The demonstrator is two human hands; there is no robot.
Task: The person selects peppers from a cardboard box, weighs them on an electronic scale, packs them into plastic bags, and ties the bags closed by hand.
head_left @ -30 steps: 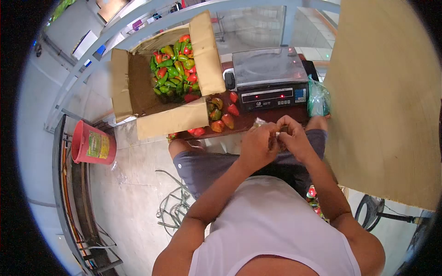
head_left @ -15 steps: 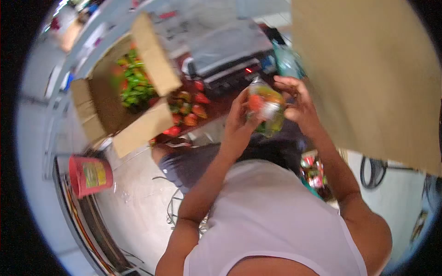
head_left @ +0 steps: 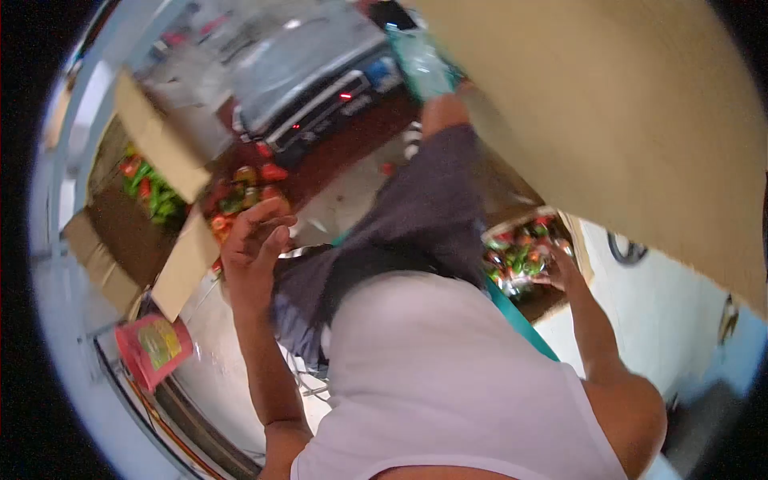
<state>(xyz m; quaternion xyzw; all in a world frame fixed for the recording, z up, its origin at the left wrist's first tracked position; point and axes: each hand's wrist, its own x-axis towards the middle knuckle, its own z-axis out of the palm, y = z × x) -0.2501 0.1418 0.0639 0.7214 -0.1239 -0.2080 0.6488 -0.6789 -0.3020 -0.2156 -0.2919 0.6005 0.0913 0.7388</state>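
My left hand point(head_left: 258, 240) is raised above my left thigh, fingers curved and apart with nothing between them, beside the loose red and green peppers point(head_left: 232, 204). On the right, my right hand point(head_left: 560, 268) reaches into a box of bagged peppers point(head_left: 520, 252); its fingers are partly hidden and blurred, so what it holds cannot be made out. Left of the loose peppers, an open cardboard box point(head_left: 120, 220) holds green and red peppers point(head_left: 152, 188).
A digital scale point(head_left: 316, 88) with red lights stands on a dark red surface point(head_left: 352, 148). A green plastic bag point(head_left: 420, 64) lies beside it. A large cardboard sheet point(head_left: 624, 120) rises at the right. A pink bucket point(head_left: 154, 350) stands at the lower left.
My view has swung to the right. The clear bag of peppers held between both hands has left them; my right hand has moved down to the right box, and my left hand has moved left, empty.
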